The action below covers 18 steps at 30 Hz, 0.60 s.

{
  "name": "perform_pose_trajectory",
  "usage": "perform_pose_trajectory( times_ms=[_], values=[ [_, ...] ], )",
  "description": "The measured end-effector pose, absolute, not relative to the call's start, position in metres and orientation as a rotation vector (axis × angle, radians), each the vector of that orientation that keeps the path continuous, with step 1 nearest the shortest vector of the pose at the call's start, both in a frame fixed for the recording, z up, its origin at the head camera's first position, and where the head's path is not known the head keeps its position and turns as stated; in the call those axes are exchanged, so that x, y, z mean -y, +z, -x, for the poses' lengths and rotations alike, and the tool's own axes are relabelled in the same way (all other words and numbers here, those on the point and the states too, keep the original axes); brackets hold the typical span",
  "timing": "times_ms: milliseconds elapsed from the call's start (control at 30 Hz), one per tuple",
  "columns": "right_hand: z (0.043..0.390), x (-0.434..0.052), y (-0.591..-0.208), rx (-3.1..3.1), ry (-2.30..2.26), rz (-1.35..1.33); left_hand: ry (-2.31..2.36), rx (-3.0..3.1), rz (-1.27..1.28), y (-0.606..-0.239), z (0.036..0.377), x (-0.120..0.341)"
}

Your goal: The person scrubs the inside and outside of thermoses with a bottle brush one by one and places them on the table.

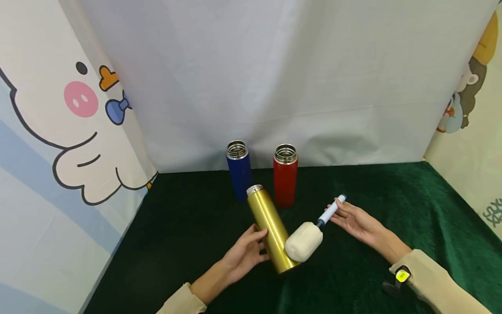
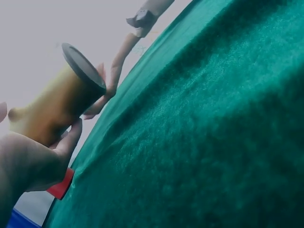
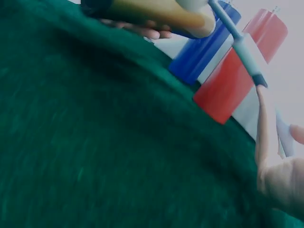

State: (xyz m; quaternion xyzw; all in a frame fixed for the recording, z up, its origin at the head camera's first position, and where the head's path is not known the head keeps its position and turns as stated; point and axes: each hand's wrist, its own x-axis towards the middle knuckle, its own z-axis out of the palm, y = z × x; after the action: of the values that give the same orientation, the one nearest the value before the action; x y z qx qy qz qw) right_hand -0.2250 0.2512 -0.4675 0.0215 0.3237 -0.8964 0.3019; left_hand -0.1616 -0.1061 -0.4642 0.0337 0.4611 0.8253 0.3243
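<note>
A gold bottle (image 1: 270, 226) leans tilted on the green cloth, open mouth toward the back. My left hand (image 1: 256, 237) grips its side, thumb and fingers curled on the body (image 2: 52, 104). A brush with a cream sponge head (image 1: 303, 241) rests against the bottle's lower end. My right hand (image 1: 338, 214) pinches the brush's blue and white handle (image 1: 331, 210) near its tip. In the right wrist view the handle (image 3: 240, 45) runs up past a fingertip (image 3: 260, 95).
An open blue bottle (image 1: 239, 172) and an open red bottle (image 1: 285, 176) stand upright just behind the gold one. Green velvet cloth (image 1: 392, 209) covers the table. White and cartoon-printed backdrops close off the back and both sides.
</note>
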Motion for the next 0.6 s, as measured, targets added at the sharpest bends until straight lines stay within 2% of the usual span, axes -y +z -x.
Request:
perform_pose_trajectory(
  times_ms=[400,600],
  values=[
    [0.232,-0.224,-0.438,-0.486,-2.676,-0.282,2.144,-1.234,-0.062,-0.46,0.155,0.101],
    [0.228,-0.223,-0.442,-0.487,-2.664,-0.334,2.127,-1.263,-0.088,-0.461,0.159,0.104]
  ],
)
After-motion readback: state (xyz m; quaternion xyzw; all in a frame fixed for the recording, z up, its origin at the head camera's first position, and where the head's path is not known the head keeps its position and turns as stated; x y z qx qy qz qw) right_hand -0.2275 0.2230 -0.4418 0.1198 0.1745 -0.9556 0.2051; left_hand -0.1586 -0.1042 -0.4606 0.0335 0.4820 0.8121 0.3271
